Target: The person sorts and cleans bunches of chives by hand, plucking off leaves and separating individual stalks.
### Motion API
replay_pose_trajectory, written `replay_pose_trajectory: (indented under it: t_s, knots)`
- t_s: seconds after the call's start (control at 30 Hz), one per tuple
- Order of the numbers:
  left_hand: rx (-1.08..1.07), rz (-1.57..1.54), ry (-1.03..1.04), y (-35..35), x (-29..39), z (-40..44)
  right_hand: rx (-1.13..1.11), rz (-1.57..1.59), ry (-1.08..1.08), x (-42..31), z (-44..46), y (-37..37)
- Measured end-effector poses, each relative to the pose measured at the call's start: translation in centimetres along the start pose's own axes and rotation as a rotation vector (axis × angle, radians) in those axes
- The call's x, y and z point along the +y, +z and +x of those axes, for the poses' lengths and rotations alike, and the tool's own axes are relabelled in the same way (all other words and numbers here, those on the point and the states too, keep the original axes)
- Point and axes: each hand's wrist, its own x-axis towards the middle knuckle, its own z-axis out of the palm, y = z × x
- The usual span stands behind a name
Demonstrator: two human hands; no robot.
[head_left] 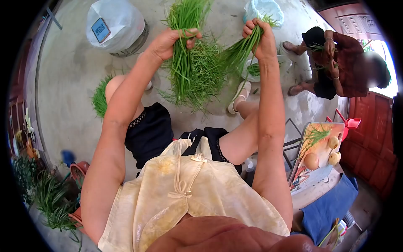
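My left hand (173,42) is closed round a thick bundle of long green stalks (181,69), which hangs down over a loose heap of the same greens (208,71) on the floor. To the right, my right hand (261,40) grips a thinner bunch (241,52), its stalks slanting down and left. Beneath that bunch, more greens lie on a clear plastic bag (273,69). Another green bunch (100,97) lies beside my left knee.
A plastic-covered bucket (131,33) at upper left carries a phone (100,30). A pale blue bag (268,9) stands beyond my right hand. At right, a person (344,63) handles greens near a small table (308,168) with round items. Potted plants (52,193) stand lower left.
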Motion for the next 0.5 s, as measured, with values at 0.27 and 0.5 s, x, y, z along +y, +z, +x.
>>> replay_pose_trajectory:
  t_s: [0.27, 0.5]
  knots:
    - [0.059, 0.160, -0.035, 2.7, -1.6, 0.4, 0.042, -0.091, -0.031, 1.1, -0.2, 3.4]
    - [0.111, 0.158, -0.156, 0.4, -2.4, 0.3, 0.256, -0.111, -0.215, 0.4, 1.1, -1.2]
